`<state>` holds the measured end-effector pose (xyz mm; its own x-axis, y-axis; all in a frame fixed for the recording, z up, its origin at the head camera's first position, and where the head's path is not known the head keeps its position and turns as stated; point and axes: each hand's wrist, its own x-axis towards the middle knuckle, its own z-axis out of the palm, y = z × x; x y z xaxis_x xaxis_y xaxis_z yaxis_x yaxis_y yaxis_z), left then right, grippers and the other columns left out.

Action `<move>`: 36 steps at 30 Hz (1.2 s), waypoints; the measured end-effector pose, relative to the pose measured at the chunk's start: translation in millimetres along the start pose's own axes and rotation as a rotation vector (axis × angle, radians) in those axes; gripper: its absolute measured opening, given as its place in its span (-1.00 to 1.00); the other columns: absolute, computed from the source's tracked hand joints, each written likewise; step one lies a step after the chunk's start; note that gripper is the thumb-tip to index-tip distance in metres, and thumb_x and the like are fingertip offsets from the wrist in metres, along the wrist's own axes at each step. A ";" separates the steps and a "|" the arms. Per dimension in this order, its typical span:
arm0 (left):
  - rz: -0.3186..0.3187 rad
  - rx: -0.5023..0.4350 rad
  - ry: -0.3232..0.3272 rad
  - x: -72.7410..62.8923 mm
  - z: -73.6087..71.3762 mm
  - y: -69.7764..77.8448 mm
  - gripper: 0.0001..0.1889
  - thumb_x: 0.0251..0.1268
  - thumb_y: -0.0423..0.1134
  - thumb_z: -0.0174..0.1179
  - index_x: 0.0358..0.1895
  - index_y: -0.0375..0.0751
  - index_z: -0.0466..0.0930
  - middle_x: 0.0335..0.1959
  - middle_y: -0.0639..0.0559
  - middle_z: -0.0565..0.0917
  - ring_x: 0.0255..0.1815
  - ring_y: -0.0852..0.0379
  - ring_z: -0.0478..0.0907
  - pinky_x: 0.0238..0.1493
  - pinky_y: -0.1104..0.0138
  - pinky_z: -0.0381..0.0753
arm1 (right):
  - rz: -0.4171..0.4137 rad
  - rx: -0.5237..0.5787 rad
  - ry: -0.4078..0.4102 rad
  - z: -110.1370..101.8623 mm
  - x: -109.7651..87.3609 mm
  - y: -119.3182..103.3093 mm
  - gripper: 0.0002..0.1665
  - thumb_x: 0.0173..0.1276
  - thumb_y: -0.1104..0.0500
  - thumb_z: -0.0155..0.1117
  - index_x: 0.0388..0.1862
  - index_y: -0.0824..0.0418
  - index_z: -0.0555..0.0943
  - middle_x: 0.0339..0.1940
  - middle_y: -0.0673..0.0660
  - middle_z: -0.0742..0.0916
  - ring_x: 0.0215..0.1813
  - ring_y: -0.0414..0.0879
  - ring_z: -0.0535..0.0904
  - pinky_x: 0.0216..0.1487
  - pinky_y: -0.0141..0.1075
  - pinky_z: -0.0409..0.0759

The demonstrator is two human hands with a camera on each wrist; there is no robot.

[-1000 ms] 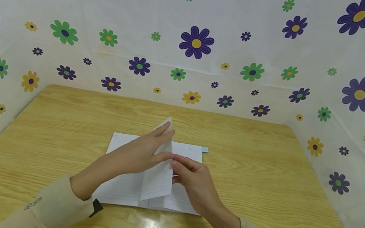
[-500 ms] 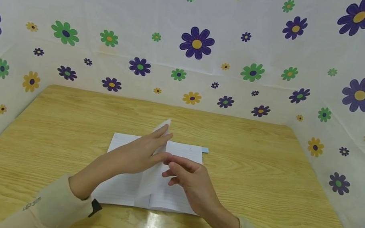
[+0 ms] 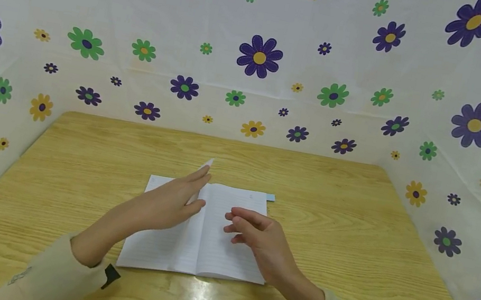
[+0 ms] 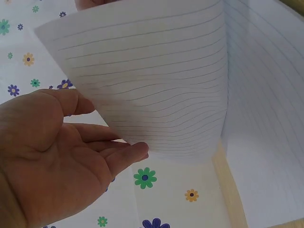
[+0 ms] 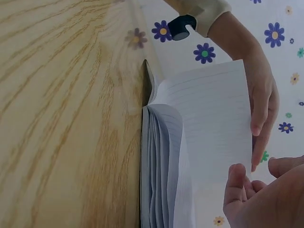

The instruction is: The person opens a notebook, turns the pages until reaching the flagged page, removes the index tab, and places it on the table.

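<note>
An open lined notebook (image 3: 229, 255) lies on the table, its pages spread left and right. One lined page (image 5: 213, 104) stands raised from the spine; its top corner shows past the left fingertips in the head view. My left hand (image 3: 165, 204) is at this page's free edge, fingers stretched out and touching it. The left wrist view has the page (image 4: 147, 71) curving beside the thumb and fingers of the left hand (image 4: 57, 147). Over the right-hand page hovers my right hand (image 3: 265, 243), fingers loosely bent, nothing held.
A light blue tab (image 3: 271, 197) sticks out at the notebook's upper right corner. The wooden table (image 3: 351, 234) is bounded by a white flower-print cloth (image 3: 225, 18) at the back and sides. Black wrist devices (image 3: 111, 276) show near the sleeves.
The raised page has swung left with my left hand, uncovering the right-hand page. My right hand has come away from the page edge and shifted slightly right.
</note>
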<state>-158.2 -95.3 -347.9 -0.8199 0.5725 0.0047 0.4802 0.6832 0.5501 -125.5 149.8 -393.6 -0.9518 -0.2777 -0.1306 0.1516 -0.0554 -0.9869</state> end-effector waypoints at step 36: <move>-0.160 0.149 0.059 -55.0 19.8 -52.5 -0.02 0.31 -0.27 0.45 0.51 -0.74 -0.03 0.61 -0.56 -0.16 0.60 -0.42 -0.01 0.46 -0.16 0.24 | -0.096 -0.597 -0.001 -54.0 -8.7 16.6 -0.24 0.46 0.16 0.41 0.51 0.43 0.37 0.53 0.36 0.44 0.50 0.39 0.33 0.38 0.10 0.45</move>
<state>-132.2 -153.7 -393.5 -0.9042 0.4266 -0.0218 0.3794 0.8254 0.4181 -129.0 203.1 -413.9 -0.9535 -0.2990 -0.0383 -0.1113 0.4672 -0.8771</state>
